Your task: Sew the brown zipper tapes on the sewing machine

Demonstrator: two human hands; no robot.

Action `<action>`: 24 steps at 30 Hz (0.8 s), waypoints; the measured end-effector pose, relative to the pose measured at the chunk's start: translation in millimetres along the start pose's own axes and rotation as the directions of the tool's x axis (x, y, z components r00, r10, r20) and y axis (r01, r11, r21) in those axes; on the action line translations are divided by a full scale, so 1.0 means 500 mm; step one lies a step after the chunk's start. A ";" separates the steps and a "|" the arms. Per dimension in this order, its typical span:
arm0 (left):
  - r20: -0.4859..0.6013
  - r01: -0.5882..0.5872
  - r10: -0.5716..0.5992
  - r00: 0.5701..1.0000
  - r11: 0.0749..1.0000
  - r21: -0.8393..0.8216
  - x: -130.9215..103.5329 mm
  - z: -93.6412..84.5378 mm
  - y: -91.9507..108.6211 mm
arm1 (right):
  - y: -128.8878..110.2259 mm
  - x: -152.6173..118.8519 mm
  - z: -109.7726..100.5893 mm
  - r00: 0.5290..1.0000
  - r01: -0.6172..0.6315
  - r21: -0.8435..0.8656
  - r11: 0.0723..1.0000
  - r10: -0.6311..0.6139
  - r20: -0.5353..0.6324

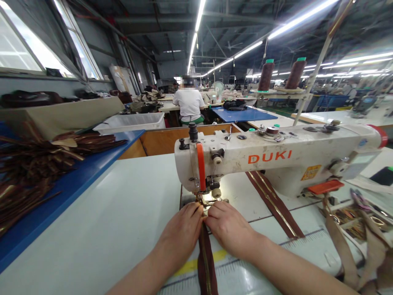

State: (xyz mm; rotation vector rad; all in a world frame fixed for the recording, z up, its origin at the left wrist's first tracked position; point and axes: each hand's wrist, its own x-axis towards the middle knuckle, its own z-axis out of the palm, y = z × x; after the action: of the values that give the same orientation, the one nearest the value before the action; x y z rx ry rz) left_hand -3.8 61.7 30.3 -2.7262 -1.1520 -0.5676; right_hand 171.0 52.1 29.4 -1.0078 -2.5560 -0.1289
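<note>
A brown zipper strip [206,258] with brassy teeth runs from the near table edge up to the needle area of a white sewing machine [233,155] marked DUKI. My left hand [184,225] pinches the strip's far end just in front of the presser foot. Close beside it, my right hand [227,225] has its fingers curled on the same end from the right. The fingertips nearly meet there and cover that end of the strip. Under the machine arm lie more brown zipper strips [276,205], side by side.
Bundled brown strips [37,164] lie on a blue table [82,180] at left. A parts tray [353,221] with metal pieces and beige straps stands at right. Two brown thread cones [266,77] stand behind the machine. A person in a white shirt [188,102] sits farther ahead.
</note>
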 end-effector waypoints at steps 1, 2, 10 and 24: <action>-0.004 -0.017 0.017 1.000 1.000 0.016 -0.001 -0.001 0.001 | 0.001 0.000 0.001 1.000 -0.002 -0.001 1.000 0.002 -0.003; -0.012 -0.034 0.034 0.999 0.999 0.033 -0.002 -0.001 0.002 | 0.002 0.000 0.001 1.000 -0.004 -0.002 1.000 0.004 -0.005; -0.055 -0.043 0.048 0.997 0.995 0.085 -0.005 0.001 0.002 | 0.010 0.002 0.004 0.999 -0.034 -0.013 0.999 0.034 -0.014; -0.302 -0.214 0.267 0.915 0.957 0.197 -0.125 -0.021 0.116 | -0.056 -0.075 -0.048 0.983 -0.177 0.218 0.960 0.161 0.088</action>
State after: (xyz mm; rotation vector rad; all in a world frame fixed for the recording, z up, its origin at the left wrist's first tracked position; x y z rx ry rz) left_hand -5.5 -23.6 17.4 -2.4641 -0.7335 -0.8123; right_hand 184.7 2.4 38.6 -1.1510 -2.4617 0.2422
